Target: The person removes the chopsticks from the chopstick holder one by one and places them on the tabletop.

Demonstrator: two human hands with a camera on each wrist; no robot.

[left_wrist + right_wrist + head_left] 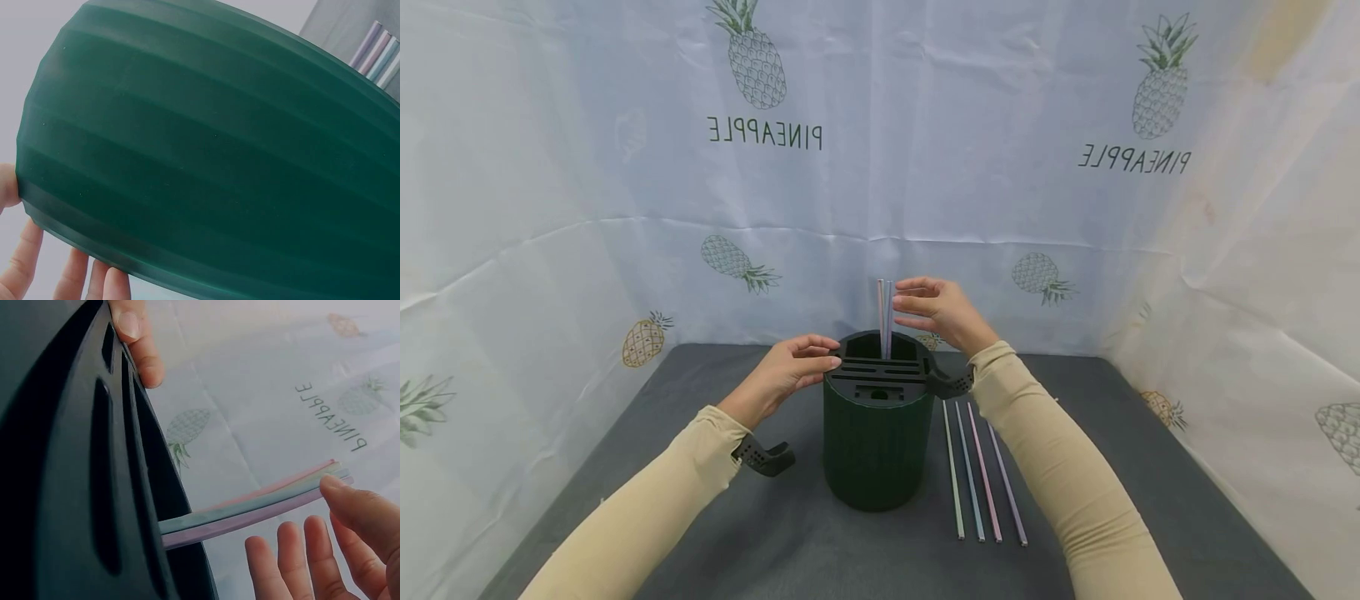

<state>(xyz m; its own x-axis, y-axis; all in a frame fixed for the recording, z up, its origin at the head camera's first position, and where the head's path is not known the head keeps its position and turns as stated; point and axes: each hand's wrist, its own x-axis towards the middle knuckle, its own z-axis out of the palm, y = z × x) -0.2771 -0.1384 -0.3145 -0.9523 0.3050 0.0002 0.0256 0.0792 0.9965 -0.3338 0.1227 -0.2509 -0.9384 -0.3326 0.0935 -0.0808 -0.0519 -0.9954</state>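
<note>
The left hand [790,367], its fingers spread, rests fingertips on the rim and wall of the dark green holder [876,458], probably to steady it. The right hand [942,310] is spread too, by the tops of a bunch of coloured sticks [889,317]; its thumb overlaps their ends in the right wrist view, but I cannot tell whether it touches. The bunch stands upright in the holder's rear compartment, whose wall likely props it. Another 4 sticks [985,475] lie side by side on the dark table [760,533] to the holder's right, perhaps for easy reach. "PINEAPPLE" reads mirrored 2 times on the pale cloth [962,192], under pineapple drawings; the holder shows no readable brand.
</note>
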